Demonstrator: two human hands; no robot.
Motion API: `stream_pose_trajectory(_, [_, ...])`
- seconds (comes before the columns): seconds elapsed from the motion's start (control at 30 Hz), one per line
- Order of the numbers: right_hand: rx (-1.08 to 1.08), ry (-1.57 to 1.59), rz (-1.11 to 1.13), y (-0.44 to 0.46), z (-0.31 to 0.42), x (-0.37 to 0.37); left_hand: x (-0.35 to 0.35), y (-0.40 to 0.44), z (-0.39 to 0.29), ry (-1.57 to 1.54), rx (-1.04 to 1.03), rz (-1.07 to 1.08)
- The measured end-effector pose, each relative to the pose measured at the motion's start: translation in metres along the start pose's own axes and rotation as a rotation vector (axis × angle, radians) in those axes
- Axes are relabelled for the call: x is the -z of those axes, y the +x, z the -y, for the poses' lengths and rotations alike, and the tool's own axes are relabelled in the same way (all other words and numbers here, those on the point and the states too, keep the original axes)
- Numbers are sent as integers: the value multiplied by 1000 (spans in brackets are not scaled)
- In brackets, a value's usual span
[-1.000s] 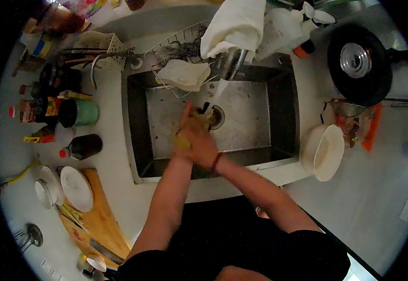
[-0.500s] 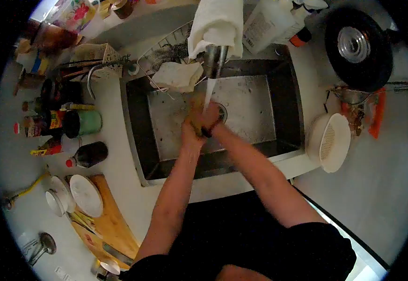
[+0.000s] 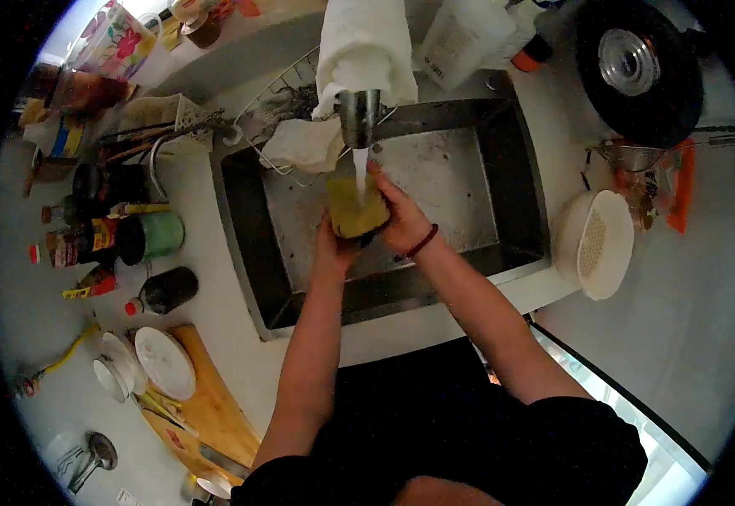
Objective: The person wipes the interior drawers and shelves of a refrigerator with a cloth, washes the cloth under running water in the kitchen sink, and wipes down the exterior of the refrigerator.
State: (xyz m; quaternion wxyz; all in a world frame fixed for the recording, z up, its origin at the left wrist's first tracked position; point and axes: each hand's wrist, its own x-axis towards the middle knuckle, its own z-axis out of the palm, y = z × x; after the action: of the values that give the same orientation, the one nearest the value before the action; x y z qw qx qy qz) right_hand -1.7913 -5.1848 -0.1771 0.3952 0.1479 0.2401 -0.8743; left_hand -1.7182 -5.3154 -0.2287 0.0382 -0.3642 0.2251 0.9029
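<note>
A yellow sponge (image 3: 352, 212) with a dark underside is held between both hands over the metal sink (image 3: 460, 185). My left hand (image 3: 330, 246) grips its left and lower edge, and my right hand (image 3: 403, 221), with a dark red band at the wrist, grips its right side. Water from the faucet (image 3: 359, 118) runs straight onto the sponge's yellow face. Some fingertips are hidden beneath it.
Behind the sink, a wire rack (image 3: 287, 84) holds a pale cloth (image 3: 304, 145). Bottles and a green jar (image 3: 163, 234) stand at left, above a cutting board (image 3: 207, 379) with plates. A white colander (image 3: 597, 244) and a black pan lid (image 3: 637, 76) are at right.
The sponge, earlier mostly covered by my clasped hands, now shows its broad yellow face. My right hand has moved to its right side. The view has shifted slightly.
</note>
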Motion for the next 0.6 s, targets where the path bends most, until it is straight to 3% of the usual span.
stream_pose_trajectory(0.07, [177, -139, -41, -13, 16, -14, 17, 33, -10, 179, 80, -171])
stream_pose_trajectory(0.17, [124, -383, -166, -30, -9, -6, 2, 20, -26, 50, 64, -174])
stream_pose_trajectory(0.2, [125, -260, -182, -33, -16, -5, -5, 9, -27, -60, 39, -134])
stream_pose_trajectory(0.3, [103, 80, -175, -31, -16, -3, 4, 1, -7, -98, -54, -350])
stream_pose_trajectory(0.4, [34, 312, -127, -26, -5, -5, -5, -27, 6, -140, 52, -223])
stream_pose_trajectory(0.47, [1, 368, -136, -35, -10, -28, -11, -19, 16, -239, 63, -30])
stream_pose_trajectory(0.57, [94, 174, -268, -59, -28, -54, 2, 20, 23, -309, 71, 230])
stream_pose_trajectory(0.6, [170, -169, -246, -65, -30, -48, 11, 39, 23, -320, 67, 310])
